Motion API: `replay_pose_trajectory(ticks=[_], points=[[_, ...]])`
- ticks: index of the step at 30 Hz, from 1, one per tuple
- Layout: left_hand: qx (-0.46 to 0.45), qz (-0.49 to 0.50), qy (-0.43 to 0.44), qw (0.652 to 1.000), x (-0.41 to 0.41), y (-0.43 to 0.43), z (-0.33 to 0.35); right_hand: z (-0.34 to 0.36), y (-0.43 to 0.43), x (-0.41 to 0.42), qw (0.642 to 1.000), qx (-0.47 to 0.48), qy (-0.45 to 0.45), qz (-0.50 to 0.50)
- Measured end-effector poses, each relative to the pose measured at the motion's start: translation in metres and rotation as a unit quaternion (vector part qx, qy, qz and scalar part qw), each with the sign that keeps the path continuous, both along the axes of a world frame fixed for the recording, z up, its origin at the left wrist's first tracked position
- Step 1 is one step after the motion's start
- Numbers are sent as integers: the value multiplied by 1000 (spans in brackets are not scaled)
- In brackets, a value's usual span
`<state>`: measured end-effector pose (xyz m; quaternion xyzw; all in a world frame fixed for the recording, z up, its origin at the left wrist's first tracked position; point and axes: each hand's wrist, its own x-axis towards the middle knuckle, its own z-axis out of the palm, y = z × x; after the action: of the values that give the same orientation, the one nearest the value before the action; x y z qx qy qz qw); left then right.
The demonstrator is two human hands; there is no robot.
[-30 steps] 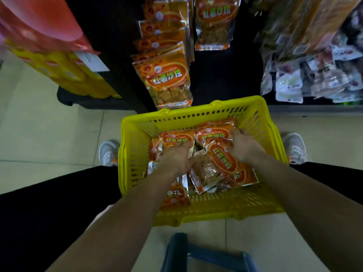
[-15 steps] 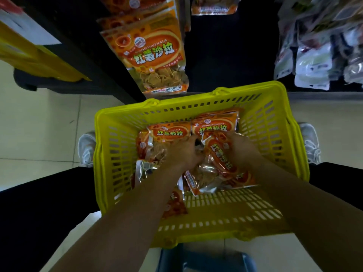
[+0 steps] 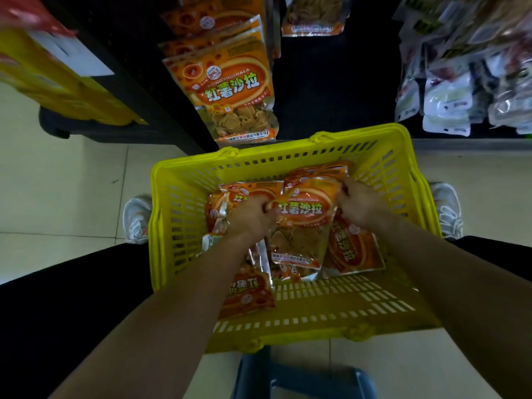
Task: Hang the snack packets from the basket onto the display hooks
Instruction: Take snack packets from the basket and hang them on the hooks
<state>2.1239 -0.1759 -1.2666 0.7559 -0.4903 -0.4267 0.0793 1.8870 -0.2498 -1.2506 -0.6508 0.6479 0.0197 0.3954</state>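
1. Beyond the yellow basket [image 3: 178,174] stands a dark display rack [image 3: 331,90]; its top is cut off by the frame.
2. The basket sits on the pale floor between the person's dark-clad legs, its slotted walls hiding the sides of what lies inside.
3. On the rack, just past the basket's far left corner, hang the orange snack packets [image 3: 233,87], stacked one behind another; only the front one reads clearly, and whatever carries them lies out of sight.
4. Past the basket's far right corner hang pale, blurred packets [image 3: 449,102], too smeared to identify.
5. Inside the basket lies a loose pile of packets [image 3: 354,249], overlapping, several half buried.
6. On top of that pile, mid-basket, is the front packet [image 3: 302,226], face up and upright to the viewer.
7. The left hand [image 3: 250,217] pinches its upper left edge with curled fingers; the right hand [image 3: 359,205] grips its upper right corner, fingertips hidden behind the foil.
8. A white shoe [image 3: 136,218] peeks out on either side of the basket.
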Motion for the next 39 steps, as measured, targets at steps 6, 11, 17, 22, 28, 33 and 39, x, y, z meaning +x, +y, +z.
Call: replay_pose_trajectory(ticks=[6, 11, 17, 22, 28, 33, 39], points=[[-17, 89, -45, 995, 29, 3, -9, -11, 7, 1, 990, 69, 108, 67], [-10, 151, -32, 988, 44, 0, -11, -5, 6, 5, 986, 34, 136, 87], [-58, 158, 22, 985, 36, -4, 6, -1, 11, 2, 976, -29, 154, 153], [-156, 110, -25, 981, 17, -12, 35, 11, 9, -2, 985, -11, 83, 154], [-144, 18, -62, 987, 24, -19, 81, 61, -11, 3, 986, -39, 44, 155], [-146, -39, -51, 987, 39, -16, 140, 123, -16, 11, 973, -69, 44, 215], [-186, -64, -52, 979, 56, -8, 225, 226, -12, 11, 956, -119, 13, 269]])
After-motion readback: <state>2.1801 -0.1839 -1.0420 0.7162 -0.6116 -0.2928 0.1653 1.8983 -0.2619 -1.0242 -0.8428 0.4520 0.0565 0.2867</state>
